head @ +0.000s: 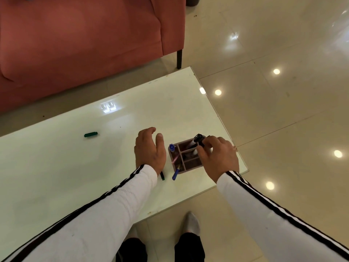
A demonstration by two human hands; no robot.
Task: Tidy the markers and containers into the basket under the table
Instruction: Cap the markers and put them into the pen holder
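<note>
The pale glossy rectangular table (75,167) carries the work near its right edge. There sits the brown square compartmented plastic organiser (188,157), markers standing in its cells. The right hand (219,157) curls over its right side, fingertips pinched on a black-capped marker (198,139) leaning up and away. The left hand (149,150) rests just left of it, fingers loosely spread, a dark green marker (162,175) poking from beneath the wrist; whether it is gripped, I cannot tell. A small green cap (90,134) lies well apart to the left, long axis crosswise, so the left hand is nearer. No basket is visible
</note>
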